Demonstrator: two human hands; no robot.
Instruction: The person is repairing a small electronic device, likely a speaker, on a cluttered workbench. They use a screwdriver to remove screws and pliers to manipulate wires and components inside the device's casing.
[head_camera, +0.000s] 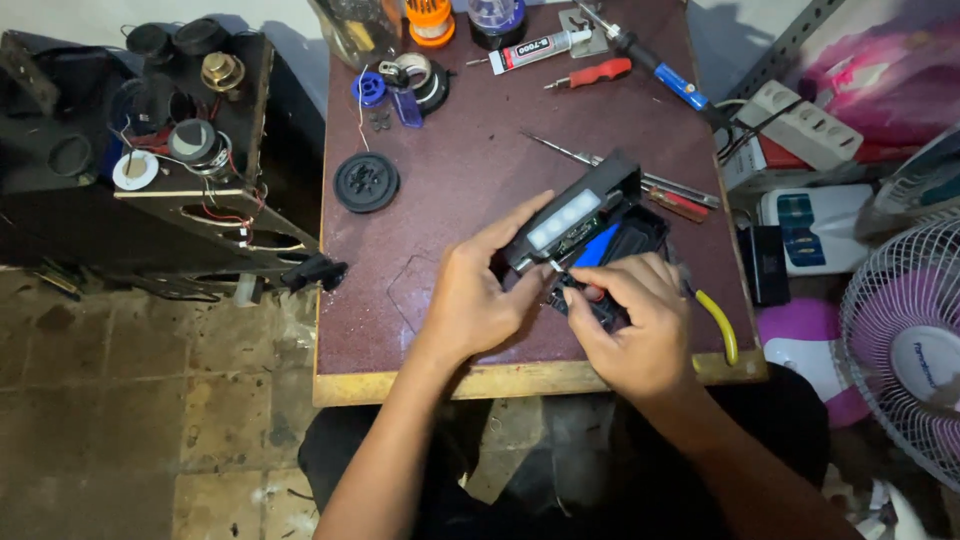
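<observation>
Landmark: black device (585, 225), opened, pale strip along its upper panel, lying right of centre on the maroon worktable (450, 170).

Left hand (478, 295): fingers curled around the device's left end, thumb stretched along the front edge of the raised panel. Right hand (640, 320): closed on the device's lower right part, fingertips pinching a small red-tipped piece inside; blue part showing just above the fingers.

Around the device: thin metal probe (560, 150) and red-handled tool (680, 205) just behind it; yellow-handled tool (722, 325) right of it, partly hidden by the right hand. Black round disc (366, 182) well to the left. Far behind: glue tube (535, 50), red screwdriver (600, 72), blue-handled soldering iron (660, 70).

Room: speaker cabinet (170, 150) with loose wires left of the table; white fan (905, 350) and white power strip (805, 122) right. Floor of stained tiles.
</observation>
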